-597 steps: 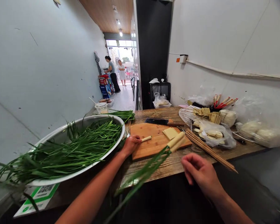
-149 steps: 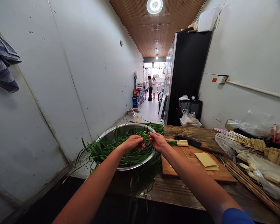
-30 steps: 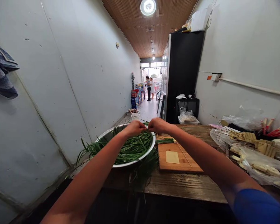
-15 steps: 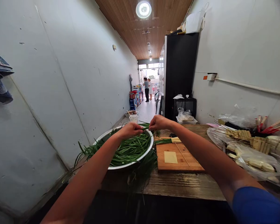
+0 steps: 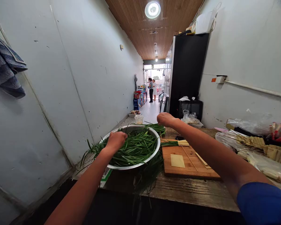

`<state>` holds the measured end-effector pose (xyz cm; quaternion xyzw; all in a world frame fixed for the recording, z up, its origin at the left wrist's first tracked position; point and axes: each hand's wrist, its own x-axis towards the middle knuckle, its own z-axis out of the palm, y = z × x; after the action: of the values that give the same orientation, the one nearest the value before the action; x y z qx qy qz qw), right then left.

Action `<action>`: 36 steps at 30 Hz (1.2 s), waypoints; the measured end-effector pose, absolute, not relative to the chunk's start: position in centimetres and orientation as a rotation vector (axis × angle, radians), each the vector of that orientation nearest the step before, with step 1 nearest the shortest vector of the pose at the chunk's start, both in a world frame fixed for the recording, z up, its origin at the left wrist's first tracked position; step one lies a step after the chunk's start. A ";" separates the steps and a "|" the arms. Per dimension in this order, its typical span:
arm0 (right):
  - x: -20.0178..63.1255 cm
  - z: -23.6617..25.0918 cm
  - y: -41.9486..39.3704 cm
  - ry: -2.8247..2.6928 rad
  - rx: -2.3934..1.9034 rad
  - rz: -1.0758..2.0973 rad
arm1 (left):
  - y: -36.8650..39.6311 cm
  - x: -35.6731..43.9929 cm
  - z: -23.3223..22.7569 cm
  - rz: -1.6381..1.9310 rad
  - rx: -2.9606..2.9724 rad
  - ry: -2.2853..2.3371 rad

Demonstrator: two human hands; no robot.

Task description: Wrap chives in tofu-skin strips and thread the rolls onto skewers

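My left hand (image 5: pixel 117 140) is closed above the left part of a wide metal bowl (image 5: pixel 156 148). Its fingers curl out of sight, so what they hold, if anything, is hidden. Long green leaves like garlic chives (image 5: pixel 138 147) heap up in the bowl. Beyond the bowl's right rim, my right hand (image 5: pixel 166 119) makes a fist just above a bundle of the same leaves (image 5: pixel 157 128). Its fingertips are turned away, and I cannot see what is in them. On a wooden cutting board (image 5: pixel 178 171) lie a square yellow sheet (image 5: pixel 177 161), a thin skewer (image 5: pixel 190 159) and green leaves wrapped in yellow sheet (image 5: pixel 183 142).
Skewered pale rolls (image 5: pixel 256 142) and plastic bags (image 5: pixel 264 161) crowd the table's right side. Loose leaves (image 5: pixel 147 178) hang over the front edge. A clear plastic cup (image 5: pixel 139 119) stands behind the bowl. Two people (image 5: pixel 152 89) stand far off near the doorway.
My hands, earlier close together on a few leaves over the bowl's far rim, have separated. The left has drawn back over the bowl; the view has shifted a little.
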<state>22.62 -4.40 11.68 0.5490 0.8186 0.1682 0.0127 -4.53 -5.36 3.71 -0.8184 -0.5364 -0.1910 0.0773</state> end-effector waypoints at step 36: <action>31.5 5.0 -11.4 2.750 2.039 -2.719 | -9.8 18.0 1.9 -2.289 -3.096 -1.219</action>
<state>31.52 -11.42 5.01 0.3810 0.5137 -0.5079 -0.5770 18.03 -9.78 1.89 -0.6908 -0.2720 -0.5107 -0.4336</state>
